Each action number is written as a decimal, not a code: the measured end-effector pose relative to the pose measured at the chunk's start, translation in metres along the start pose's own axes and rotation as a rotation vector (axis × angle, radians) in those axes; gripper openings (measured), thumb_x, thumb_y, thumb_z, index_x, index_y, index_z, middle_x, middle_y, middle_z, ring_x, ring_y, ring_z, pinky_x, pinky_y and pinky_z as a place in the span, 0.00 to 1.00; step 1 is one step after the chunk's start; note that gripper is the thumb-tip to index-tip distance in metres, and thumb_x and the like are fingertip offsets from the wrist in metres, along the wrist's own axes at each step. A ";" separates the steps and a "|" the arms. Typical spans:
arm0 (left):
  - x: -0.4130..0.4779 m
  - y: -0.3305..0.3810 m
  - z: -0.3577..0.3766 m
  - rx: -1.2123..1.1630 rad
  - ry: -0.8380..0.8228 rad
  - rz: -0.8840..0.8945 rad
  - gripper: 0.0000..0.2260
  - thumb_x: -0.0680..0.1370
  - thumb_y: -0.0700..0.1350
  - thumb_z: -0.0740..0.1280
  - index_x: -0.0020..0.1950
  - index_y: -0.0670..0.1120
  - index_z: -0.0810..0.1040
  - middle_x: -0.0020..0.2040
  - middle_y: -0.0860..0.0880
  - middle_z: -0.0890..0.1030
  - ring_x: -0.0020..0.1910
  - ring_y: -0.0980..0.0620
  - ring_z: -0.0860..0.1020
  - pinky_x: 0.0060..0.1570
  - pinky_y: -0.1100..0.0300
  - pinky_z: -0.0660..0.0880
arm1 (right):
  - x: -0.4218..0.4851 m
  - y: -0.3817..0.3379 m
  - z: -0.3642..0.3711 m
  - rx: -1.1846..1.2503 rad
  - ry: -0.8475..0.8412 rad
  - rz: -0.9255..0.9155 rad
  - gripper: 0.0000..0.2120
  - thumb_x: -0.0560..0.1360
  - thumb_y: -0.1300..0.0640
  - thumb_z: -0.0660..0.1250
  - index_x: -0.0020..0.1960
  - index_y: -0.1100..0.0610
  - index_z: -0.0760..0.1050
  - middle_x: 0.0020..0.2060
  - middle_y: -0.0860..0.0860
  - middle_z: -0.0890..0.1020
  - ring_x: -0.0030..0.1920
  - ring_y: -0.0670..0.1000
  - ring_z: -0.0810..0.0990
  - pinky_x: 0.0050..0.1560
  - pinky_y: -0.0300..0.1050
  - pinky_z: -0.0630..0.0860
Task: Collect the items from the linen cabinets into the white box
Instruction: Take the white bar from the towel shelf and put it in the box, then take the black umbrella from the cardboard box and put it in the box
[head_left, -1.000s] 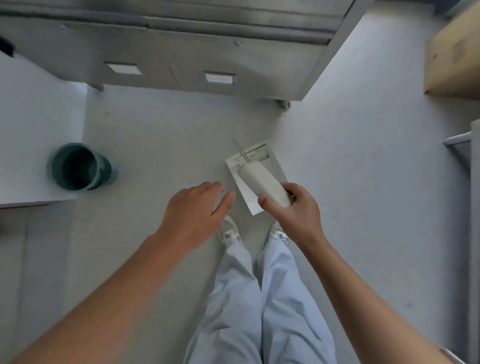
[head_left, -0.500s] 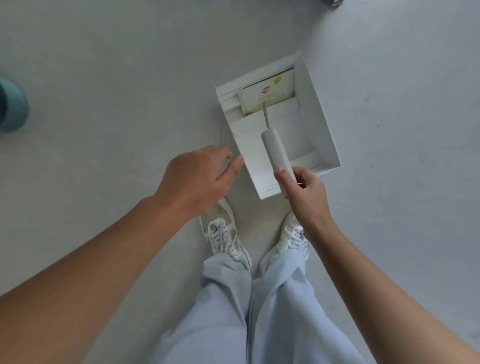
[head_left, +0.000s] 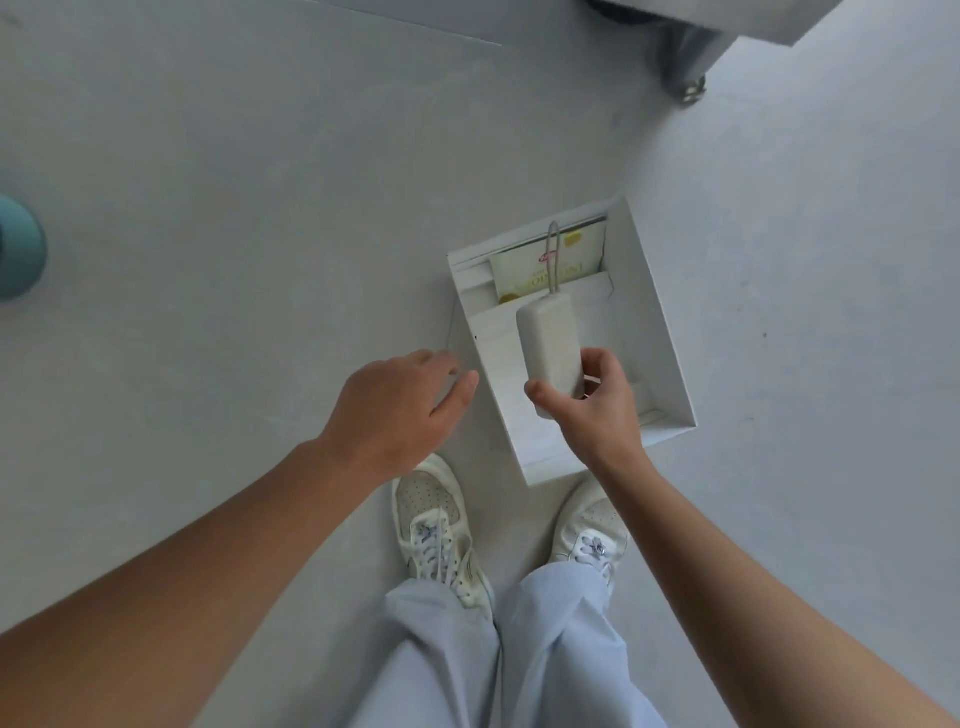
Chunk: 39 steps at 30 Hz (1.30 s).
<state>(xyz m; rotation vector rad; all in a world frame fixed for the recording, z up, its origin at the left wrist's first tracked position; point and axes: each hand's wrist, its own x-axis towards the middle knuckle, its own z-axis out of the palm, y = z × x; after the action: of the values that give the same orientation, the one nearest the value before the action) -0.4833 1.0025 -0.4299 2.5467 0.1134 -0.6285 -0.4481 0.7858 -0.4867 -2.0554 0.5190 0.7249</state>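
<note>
A white box (head_left: 655, 291) sits on the floor holding a yellow packet (head_left: 535, 270); the right hand (head_left: 597, 410) pinches a white loop-corded device (head_left: 551, 345) above it, while the left hand (head_left: 400, 405) hovers beside it, fingers loosely spread and empty.

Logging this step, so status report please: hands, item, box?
Right hand holds white power bank above white box. Left hand open, empty. Yellow packet already inside. Nothing blocking.

White box (head_left: 655, 291), cream device (head_left: 549, 338), yellow packet (head_left: 535, 265), teal bin (head_left: 18, 249)
</note>
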 end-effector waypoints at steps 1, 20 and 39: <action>0.004 -0.002 0.000 0.000 0.003 0.000 0.23 0.80 0.61 0.48 0.51 0.50 0.77 0.42 0.53 0.80 0.36 0.51 0.78 0.36 0.53 0.75 | 0.010 -0.003 0.003 -0.014 0.016 -0.007 0.28 0.64 0.46 0.81 0.58 0.50 0.73 0.47 0.41 0.80 0.46 0.43 0.82 0.52 0.57 0.81; 0.035 -0.027 0.045 -0.092 0.047 -0.091 0.22 0.79 0.62 0.47 0.53 0.53 0.76 0.46 0.55 0.81 0.43 0.51 0.80 0.42 0.53 0.76 | 0.084 0.052 0.075 -0.098 -0.051 -0.041 0.27 0.69 0.48 0.79 0.63 0.51 0.73 0.56 0.44 0.81 0.55 0.45 0.80 0.58 0.45 0.78; -0.001 -0.006 -0.004 -0.049 0.099 -0.216 0.22 0.80 0.61 0.48 0.54 0.52 0.76 0.46 0.54 0.81 0.41 0.51 0.80 0.39 0.54 0.76 | 0.023 -0.009 0.013 -0.082 -0.221 -0.045 0.27 0.79 0.43 0.68 0.74 0.52 0.70 0.70 0.47 0.76 0.69 0.46 0.73 0.68 0.47 0.71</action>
<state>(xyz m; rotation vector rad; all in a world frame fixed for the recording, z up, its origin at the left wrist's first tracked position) -0.4839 1.0096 -0.4292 2.5375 0.4373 -0.5715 -0.4295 0.7997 -0.5022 -2.0238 0.3217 0.9464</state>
